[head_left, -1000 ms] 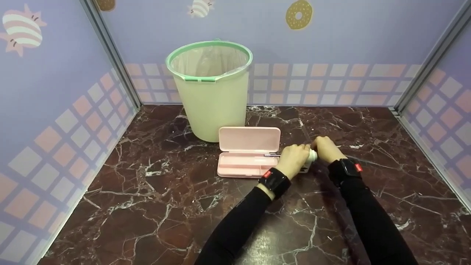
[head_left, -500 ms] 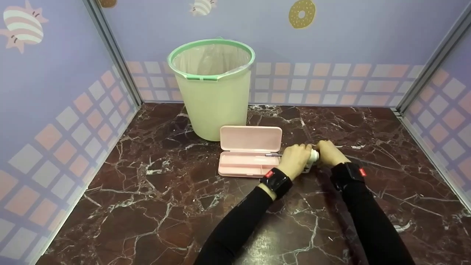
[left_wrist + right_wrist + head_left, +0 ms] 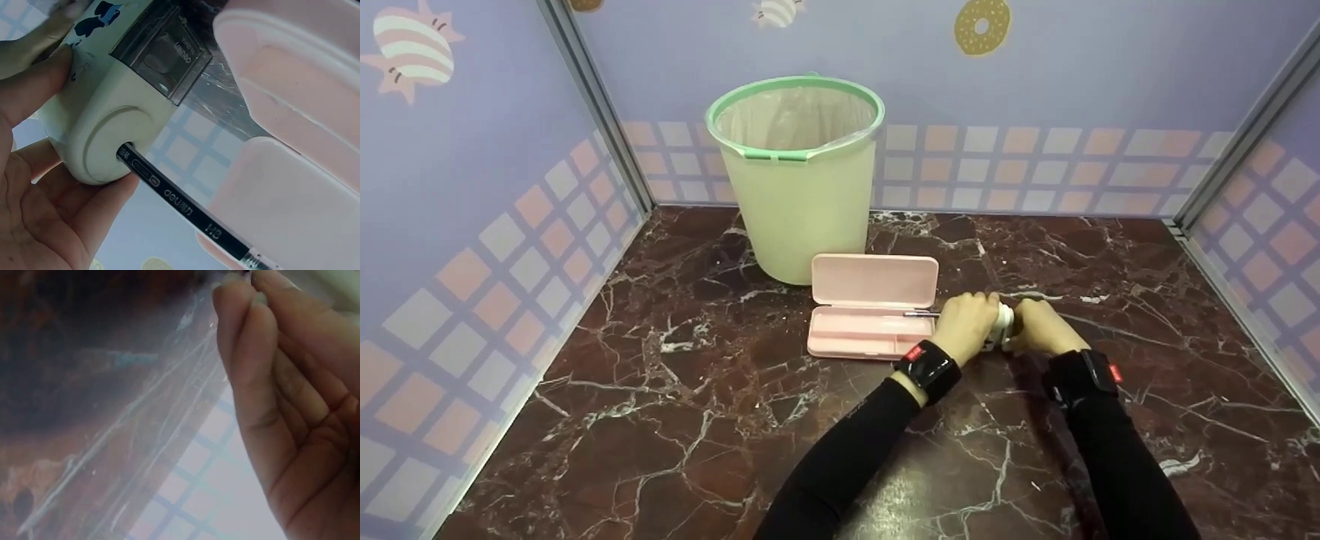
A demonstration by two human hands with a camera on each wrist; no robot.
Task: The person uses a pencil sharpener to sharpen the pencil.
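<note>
My left hand [image 3: 966,324] grips a white pencil sharpener [image 3: 93,121] with a dark see-through shavings drawer [image 3: 163,56]. From the round hole in its end sticks a black pencil [image 3: 180,205] marked HB. In the head view the pencil reaches left over the pink pencil case [image 3: 874,280], and the hand covers most of the sharpener. My right hand [image 3: 1046,328] is at the sharpener's other end. Its thumb and fingertips pinch together at the top of the right wrist view, on what seems to be the crank handle, mostly hidden.
The pencil case lies open left of the hands, lid raised at the back, with divided compartments. Behind it stands a pale green bin [image 3: 802,202] with a plastic liner. Patterned panels [image 3: 1072,172] enclose the dark marble-look tabletop [image 3: 697,420] at the back and sides.
My right hand has swung down and nearer at the sharpener's right end. The left hand keeps its grip on the sharpener, with the pencil still in the hole. The head view has shifted slightly.
</note>
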